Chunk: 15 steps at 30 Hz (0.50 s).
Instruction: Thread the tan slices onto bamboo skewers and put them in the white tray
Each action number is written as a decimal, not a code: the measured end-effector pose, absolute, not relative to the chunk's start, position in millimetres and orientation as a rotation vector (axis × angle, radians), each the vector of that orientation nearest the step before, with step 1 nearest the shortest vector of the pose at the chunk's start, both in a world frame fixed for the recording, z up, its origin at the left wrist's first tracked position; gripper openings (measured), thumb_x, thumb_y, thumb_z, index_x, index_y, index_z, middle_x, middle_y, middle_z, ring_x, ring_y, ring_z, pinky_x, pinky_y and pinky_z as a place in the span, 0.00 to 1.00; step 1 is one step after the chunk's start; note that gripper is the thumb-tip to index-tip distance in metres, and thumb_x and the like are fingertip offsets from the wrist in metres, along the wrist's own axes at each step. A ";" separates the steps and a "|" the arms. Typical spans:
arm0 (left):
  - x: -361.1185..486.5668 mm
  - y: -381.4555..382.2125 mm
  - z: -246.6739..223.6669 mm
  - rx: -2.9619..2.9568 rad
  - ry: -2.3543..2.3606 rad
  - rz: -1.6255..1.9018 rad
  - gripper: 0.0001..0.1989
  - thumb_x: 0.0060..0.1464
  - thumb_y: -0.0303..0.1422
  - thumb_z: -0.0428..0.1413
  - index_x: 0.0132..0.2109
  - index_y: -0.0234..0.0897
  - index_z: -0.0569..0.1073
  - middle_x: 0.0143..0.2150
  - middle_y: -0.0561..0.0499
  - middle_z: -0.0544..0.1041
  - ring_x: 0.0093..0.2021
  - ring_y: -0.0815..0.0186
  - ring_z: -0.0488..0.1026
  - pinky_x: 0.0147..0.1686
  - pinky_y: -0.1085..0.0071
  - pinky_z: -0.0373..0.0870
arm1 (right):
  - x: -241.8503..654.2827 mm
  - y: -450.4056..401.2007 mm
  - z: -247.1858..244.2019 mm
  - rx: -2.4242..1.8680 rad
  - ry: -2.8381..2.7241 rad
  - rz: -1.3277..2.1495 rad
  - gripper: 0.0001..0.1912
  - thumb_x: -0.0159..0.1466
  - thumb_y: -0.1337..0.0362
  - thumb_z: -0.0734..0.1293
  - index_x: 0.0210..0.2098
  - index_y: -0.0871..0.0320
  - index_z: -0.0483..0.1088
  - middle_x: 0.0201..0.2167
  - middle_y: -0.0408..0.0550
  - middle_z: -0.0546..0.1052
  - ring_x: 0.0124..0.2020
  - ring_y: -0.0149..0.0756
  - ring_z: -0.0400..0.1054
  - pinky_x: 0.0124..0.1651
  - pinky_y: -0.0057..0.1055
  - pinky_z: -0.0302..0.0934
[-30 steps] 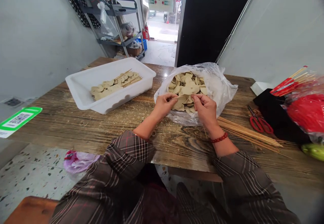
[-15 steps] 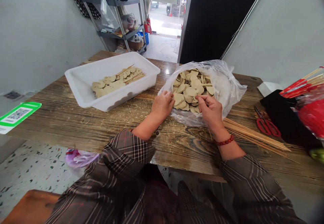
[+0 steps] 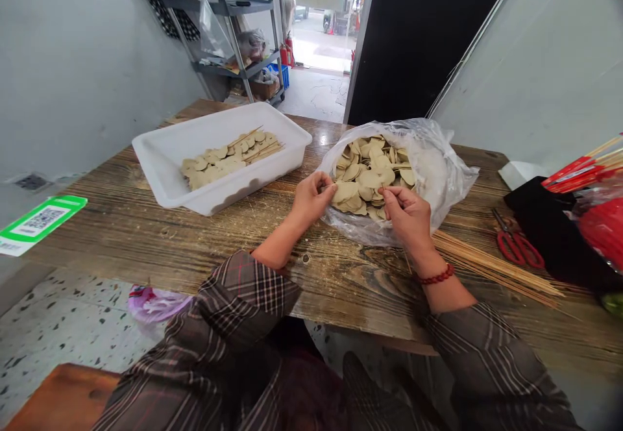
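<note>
A clear plastic bag [image 3: 431,165] lies open on the wooden table, full of flat, round beige slices [image 3: 372,178]. At the bag's near left edge, my left hand [image 3: 314,198] pinches a slice between thumb and fingers. My right hand [image 3: 406,213] is closed over the bag's near right side, its fingertips around a thin stick that shows only in part. To the left, a white plastic tub [image 3: 219,194] holds slices and skewers [image 3: 263,150]. Loose bamboo skewers [image 3: 496,267] lie right of my right wrist.
Red-handled scissors [image 3: 518,246] lie at the right, beside a black box [image 3: 545,230] with red-wrapped sticks. A green-edged QR card [image 3: 41,222] sits at the table's left edge. Beyond the table stand a grey shelf cart [image 3: 238,67] and a doorway.
My left hand has lifted slightly from the slices and now pinches with thumb and forefinger. My right hand stays nearly in place. The whole view has shifted slightly.
</note>
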<state>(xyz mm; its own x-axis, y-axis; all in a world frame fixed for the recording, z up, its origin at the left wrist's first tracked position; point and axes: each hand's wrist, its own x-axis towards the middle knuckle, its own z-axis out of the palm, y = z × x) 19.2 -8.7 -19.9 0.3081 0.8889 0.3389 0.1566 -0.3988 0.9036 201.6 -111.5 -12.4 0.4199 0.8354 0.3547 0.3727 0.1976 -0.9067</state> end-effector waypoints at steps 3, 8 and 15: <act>18.0 -8.5 -18.7 1.526 0.896 1.105 0.10 0.49 0.36 0.59 0.32 0.38 0.65 0.23 0.56 0.69 0.23 0.69 0.70 0.21 0.75 0.57 | 200.0 -112.5 -11.3 -1.396 -1.174 0.461 0.16 0.63 0.52 0.66 0.35 0.60 0.75 0.15 0.37 0.64 0.17 0.27 0.56 0.20 0.25 0.50; 14.1 -8.8 -12.6 1.288 0.807 1.076 0.16 0.44 0.36 0.63 0.39 0.35 0.69 0.27 0.54 0.75 0.23 0.71 0.71 0.19 0.77 0.59 | 195.6 -115.6 -9.1 -1.380 -1.218 0.494 0.15 0.63 0.53 0.65 0.35 0.60 0.75 0.15 0.37 0.64 0.17 0.27 0.56 0.21 0.26 0.50; 6.9 -2.4 -5.7 1.217 0.787 1.158 0.17 0.38 0.32 0.65 0.37 0.32 0.72 0.24 0.56 0.74 0.21 0.76 0.63 0.20 0.78 0.58 | 186.6 -121.0 -12.6 -1.406 -1.527 0.579 0.15 0.64 0.55 0.64 0.35 0.61 0.76 0.16 0.39 0.66 0.18 0.28 0.58 0.22 0.26 0.51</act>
<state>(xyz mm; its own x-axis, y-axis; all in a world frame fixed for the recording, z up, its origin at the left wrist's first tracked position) 6.9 -2.4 -5.7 0.2705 0.9556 0.1172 -0.2432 -0.0500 0.9687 186.6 -121.0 -12.6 0.1093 0.9413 0.3193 0.4933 0.2275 -0.8396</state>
